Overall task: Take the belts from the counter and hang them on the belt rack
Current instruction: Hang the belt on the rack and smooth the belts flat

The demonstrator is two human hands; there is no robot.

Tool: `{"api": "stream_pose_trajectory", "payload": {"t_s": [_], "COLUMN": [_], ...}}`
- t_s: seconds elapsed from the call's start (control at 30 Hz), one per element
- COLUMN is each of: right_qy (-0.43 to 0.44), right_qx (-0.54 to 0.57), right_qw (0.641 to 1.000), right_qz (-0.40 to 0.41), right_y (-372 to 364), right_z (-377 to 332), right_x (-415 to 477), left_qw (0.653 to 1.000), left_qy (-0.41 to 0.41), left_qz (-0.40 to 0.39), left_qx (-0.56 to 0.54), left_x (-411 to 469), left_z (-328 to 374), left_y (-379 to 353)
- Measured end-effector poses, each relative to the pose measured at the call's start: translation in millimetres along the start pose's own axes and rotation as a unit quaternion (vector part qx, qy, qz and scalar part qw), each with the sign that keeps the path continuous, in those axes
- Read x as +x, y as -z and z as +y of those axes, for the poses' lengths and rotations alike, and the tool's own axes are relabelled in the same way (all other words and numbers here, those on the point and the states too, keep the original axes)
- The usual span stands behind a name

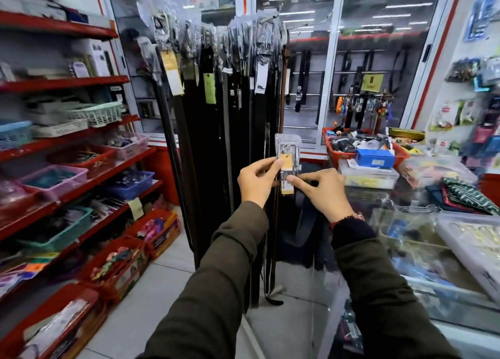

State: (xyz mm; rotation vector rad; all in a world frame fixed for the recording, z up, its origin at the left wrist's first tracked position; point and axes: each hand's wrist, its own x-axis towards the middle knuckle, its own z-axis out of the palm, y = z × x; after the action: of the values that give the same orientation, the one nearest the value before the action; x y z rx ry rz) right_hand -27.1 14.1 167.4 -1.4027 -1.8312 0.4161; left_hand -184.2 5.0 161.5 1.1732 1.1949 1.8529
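I hold one belt [288,149] upright in front of me by its buckle end, which is wrapped in clear plastic and carries a tan price tag. My left hand [257,178] pinches the buckle and tag from the left. My right hand [319,189] pinches the strap just below the buckle from the right. The dark strap hangs down behind my wrists. The belt rack [216,69] stands straight ahead, a little left, crowded with several dark belts hanging by plastic-wrapped buckles with paper tags. The glass counter [422,231] lies at my right.
Red shelves [62,84] with plastic baskets of small goods run along the left. A red basket [400,153] and a blue box [374,158] sit on the counter's far end, with folded cloth [470,196] nearer. Glass cabinets stand behind the rack. Tiled floor lies below.
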Motion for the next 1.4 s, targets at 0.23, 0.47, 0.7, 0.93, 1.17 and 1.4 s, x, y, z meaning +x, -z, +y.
{"api": "stream_pose_trajectory", "payload": {"t_s": [0.23, 0.47, 0.7, 0.93, 1.17, 1.4], "right_qy": [0.026, 0.05, 0.041, 0.078, 0.106, 0.128], "right_qx": [-0.099, 0.384, 0.465, 0.527, 0.575, 0.516], "right_qw": [0.995, 0.922, 0.884, 0.845, 0.81, 0.845], "right_qz": [0.008, -0.013, 0.003, 0.043, 0.035, 0.055], "right_y": [16.7, 24.2, 19.4, 42.7, 68.6, 85.8], "right_z": [-31.8, -41.0, -54.0, -87.9, -123.1, -146.4], "right_x": [15.4, 40.1, 67.5, 103.3, 141.5, 177.6], "left_qw": [1.0, 0.993, 0.992, 0.989, 0.985, 0.986], "left_qy": [-0.006, 0.01, 0.017, -0.057, -0.118, -0.075], "left_qz": [-0.007, -0.011, -0.039, -0.079, -0.068, -0.056], "left_qx": [-0.028, -0.117, -0.122, -0.114, -0.107, -0.14], "left_x": [12.0, 26.9, 44.4, 83.2, 116.2, 140.9], "left_z": [20.4, 49.4, 68.9, 119.0, 166.5, 194.4], "left_y": [2.1, -5.2, -8.4, -24.4, -38.7, -48.2]}}
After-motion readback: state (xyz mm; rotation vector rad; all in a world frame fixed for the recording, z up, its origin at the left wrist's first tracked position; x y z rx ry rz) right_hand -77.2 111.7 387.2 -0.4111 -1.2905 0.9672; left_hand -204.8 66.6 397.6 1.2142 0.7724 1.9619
